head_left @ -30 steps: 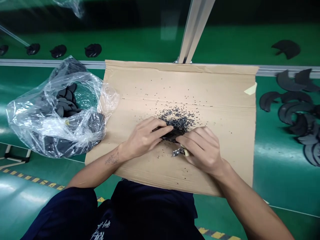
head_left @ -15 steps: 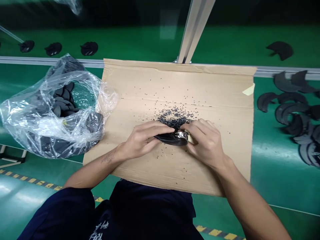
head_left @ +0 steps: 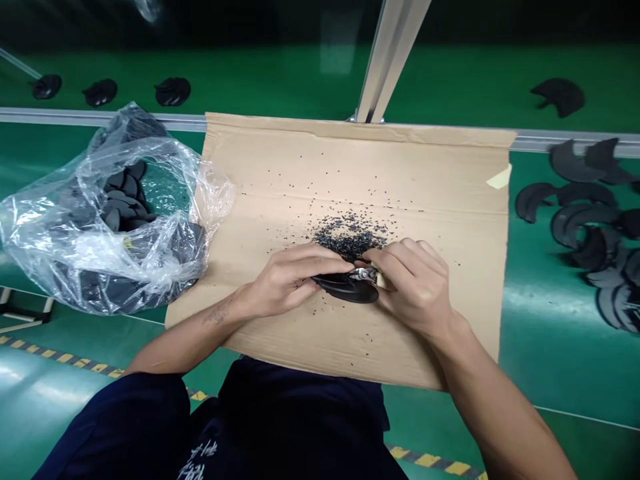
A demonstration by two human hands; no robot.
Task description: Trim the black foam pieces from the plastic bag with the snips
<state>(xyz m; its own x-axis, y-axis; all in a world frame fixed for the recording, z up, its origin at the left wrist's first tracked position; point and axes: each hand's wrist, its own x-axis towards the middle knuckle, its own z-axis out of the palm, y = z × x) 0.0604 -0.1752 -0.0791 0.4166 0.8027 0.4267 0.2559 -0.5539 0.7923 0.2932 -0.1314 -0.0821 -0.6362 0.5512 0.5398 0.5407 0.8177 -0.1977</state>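
My left hand [head_left: 287, 279] is closed on a black curved piece [head_left: 350, 291], its thumb below and fingers along the top edge. In my right hand [head_left: 415, 283] is a small pair of nippers [head_left: 364, 274] with a shiny metal head and pale handles, mostly hidden by the fingers. The nippers' jaws meet the upper edge of the piece, close to my left fingertips. Just beyond the hands, a heap of tiny black bits [head_left: 353, 237] lies on a cardboard sheet [head_left: 425, 163].
To the left, a clear plastic bag [head_left: 100, 267] holds several black curved pieces [head_left: 125, 200]. More black crescent pieces [head_left: 583, 223] lie loosely grouped at the right on the green surface. A metal post [head_left: 395, 60] rises behind the cardboard. A pale tape piece [head_left: 499, 179] sticks near its right edge.
The black piece has tilted so that more of its near face shows. Both hands stay in about the same place, with the nippers still at its edge.
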